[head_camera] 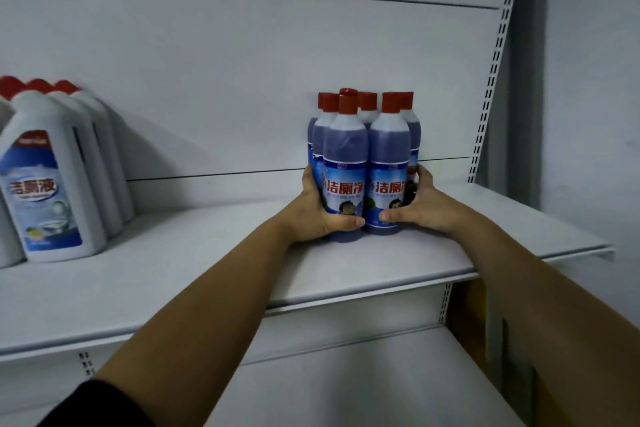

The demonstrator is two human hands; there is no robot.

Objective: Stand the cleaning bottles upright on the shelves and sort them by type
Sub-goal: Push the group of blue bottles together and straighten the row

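Left hand fingers wrapped round left side of blue bottles, thumb across front. Right hand grips right side likewise. Bottles upright, red-capped, packed tight, mid-right on shelf near back panel. White bottles upright far left, well apart.

This is looking like a shop aisle: white metal shelves are hanging off a slotted upright, and identical red-capped purple bottles and white jugs are standing grouped like stock.
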